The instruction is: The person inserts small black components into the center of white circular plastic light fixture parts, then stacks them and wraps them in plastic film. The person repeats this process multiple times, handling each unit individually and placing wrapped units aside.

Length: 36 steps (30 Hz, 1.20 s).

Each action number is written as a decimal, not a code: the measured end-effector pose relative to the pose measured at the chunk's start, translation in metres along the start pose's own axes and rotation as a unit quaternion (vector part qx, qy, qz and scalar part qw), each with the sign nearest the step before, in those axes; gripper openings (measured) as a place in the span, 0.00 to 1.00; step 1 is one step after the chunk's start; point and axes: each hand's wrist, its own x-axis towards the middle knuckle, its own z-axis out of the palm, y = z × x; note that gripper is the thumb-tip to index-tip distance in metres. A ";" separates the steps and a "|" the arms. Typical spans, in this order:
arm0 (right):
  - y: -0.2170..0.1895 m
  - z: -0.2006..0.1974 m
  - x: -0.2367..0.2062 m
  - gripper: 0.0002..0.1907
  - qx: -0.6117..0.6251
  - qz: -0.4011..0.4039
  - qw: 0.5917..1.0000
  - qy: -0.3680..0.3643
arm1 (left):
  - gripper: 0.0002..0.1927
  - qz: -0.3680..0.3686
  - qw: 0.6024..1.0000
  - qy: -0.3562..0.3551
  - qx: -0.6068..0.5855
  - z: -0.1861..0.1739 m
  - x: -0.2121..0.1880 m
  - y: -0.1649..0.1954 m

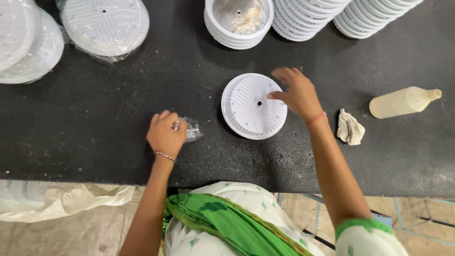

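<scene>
A white round plastic disc (251,111) with ribbed grooves and a small centre hole lies flat on the black table (95,128). My right hand (295,92) rests on its upper right rim, fingers spread over the edge. My left hand (164,134) is closed on a small clear plastic bag (192,129) that lies on the table to the left of the disc. What is inside the bag is too small to tell.
Stacks of white discs stand at the back: a stack with pale powder on top (239,21), leaning stacks (308,16) at upper right, wrapped ones (105,26) at upper left. A cream bottle (403,101) lies at right beside a crumpled cloth (350,127). Plastic sheeting (61,199) hangs below the table edge.
</scene>
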 end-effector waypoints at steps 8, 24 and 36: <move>-0.013 0.009 0.041 0.53 -0.054 0.027 0.982 -0.179 | 0.05 0.071 0.989 -0.028 -0.127 -0.005 0.011 0.046; -0.017 0.037 0.049 0.53 -0.181 0.064 0.963 -0.192 | 0.17 -0.014 0.967 -0.205 -0.152 0.020 0.029 0.079; 0.126 0.073 -0.105 0.24 0.584 0.256 0.770 0.007 | 0.28 0.014 0.906 -0.419 -0.060 0.007 0.010 0.108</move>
